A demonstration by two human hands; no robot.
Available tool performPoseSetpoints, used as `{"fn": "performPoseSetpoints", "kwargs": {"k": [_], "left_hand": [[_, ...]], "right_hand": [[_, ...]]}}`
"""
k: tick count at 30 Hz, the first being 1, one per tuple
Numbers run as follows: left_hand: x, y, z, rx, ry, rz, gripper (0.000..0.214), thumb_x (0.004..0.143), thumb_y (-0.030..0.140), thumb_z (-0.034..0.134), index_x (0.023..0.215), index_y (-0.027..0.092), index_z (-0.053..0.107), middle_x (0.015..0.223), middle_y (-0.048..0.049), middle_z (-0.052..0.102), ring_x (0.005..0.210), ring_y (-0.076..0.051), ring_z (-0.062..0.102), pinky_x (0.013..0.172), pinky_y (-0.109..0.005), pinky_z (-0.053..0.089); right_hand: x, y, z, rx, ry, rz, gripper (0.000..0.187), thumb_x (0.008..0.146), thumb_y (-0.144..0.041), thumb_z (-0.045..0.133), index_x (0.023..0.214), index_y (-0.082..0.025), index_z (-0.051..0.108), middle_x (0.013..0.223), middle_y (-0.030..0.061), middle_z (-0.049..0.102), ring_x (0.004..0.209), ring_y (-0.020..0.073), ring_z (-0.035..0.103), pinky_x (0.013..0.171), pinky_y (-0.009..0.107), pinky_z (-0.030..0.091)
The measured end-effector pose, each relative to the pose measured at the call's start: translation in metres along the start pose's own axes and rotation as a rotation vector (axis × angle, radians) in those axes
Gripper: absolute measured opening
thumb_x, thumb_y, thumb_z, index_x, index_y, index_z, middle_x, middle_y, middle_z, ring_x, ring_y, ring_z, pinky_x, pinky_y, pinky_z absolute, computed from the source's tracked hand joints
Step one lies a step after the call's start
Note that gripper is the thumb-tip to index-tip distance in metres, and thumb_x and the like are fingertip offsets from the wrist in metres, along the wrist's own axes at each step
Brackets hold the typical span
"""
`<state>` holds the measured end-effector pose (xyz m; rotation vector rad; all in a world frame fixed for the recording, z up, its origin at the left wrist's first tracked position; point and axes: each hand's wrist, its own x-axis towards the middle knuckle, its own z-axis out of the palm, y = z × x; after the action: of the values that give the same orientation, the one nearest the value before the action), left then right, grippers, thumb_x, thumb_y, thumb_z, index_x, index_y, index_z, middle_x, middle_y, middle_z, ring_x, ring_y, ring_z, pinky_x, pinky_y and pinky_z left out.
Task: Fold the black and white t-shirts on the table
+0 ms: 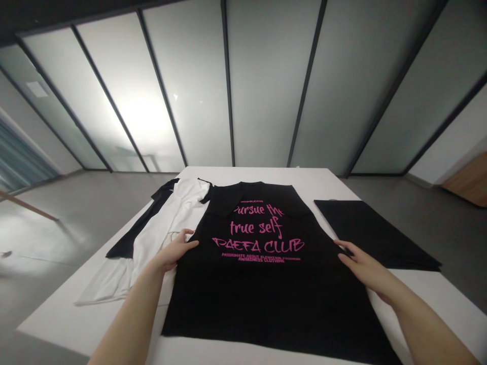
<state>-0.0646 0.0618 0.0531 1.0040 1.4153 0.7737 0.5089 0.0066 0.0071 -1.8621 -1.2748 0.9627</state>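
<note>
A black T-shirt (262,299) with pink lettering lies spread in front of me, its collar toward the far side. Both sleeves are folded inward over the body and cover the edges of the print. My left hand (177,249) pinches the shirt's left edge between thumb and fingers, at about the height of the lettering. On the opposite edge, my right hand (353,261) grips the fabric in the same way, thumb on top. Part of the fingers of each hand is hidden by the cloth.
White and black garments (167,218) lie in a loose heap on the left of the white table (213,350). A folded black garment (373,228) rests on the right. Frosted glass panels (266,91) stand behind the table. A wooden piece (467,177) is at far right.
</note>
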Motion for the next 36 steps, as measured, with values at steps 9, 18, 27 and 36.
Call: {"fn": "performPoseSetpoints", "kwargs": {"k": [9,18,27,36], "left_hand": [[0.000,-0.002,0.000,0.013,-0.045,0.004,0.095,0.076,0.042,0.091,0.152,0.026,0.037,0.099,-0.0076,0.077,0.086,-0.027,0.078,0.073,-0.036,0.063],[0.002,-0.003,-0.004,0.108,-0.094,0.133,0.078,0.079,0.058,0.084,0.142,0.024,0.055,0.078,0.0021,0.067,0.074,-0.019,0.069,0.062,-0.026,0.052],[-0.020,0.006,-0.019,0.312,-0.492,0.086,0.057,0.085,0.046,0.082,0.136,0.028,0.065,0.088,0.0011,0.065,0.072,-0.016,0.061,0.058,-0.024,0.046],[-0.006,-0.002,-0.014,-0.009,-0.378,0.127,0.047,0.077,0.032,0.090,0.120,0.025,0.071,0.112,-0.0049,0.073,0.093,-0.021,0.071,0.078,-0.030,0.058]], "right_hand": [[0.002,-0.004,0.001,-0.078,0.013,0.144,0.063,0.094,-0.039,0.060,0.151,-0.016,0.048,0.094,0.0131,0.081,0.083,0.0309,0.080,0.072,0.038,0.062],[0.013,0.021,0.007,-0.083,0.057,0.004,0.068,0.087,-0.039,0.061,0.153,-0.022,0.053,0.086,0.0060,0.079,0.069,0.0256,0.075,0.069,0.036,0.058],[0.005,0.003,0.013,-0.160,0.097,-0.106,0.056,0.085,-0.048,0.066,0.136,-0.026,0.072,0.133,0.0110,0.076,0.124,0.0349,0.070,0.103,0.043,0.056],[0.000,-0.003,0.013,0.043,-0.028,-0.005,0.053,0.086,-0.041,0.059,0.134,-0.026,0.074,0.128,0.0096,0.078,0.110,0.0299,0.077,0.087,0.037,0.064]]}}
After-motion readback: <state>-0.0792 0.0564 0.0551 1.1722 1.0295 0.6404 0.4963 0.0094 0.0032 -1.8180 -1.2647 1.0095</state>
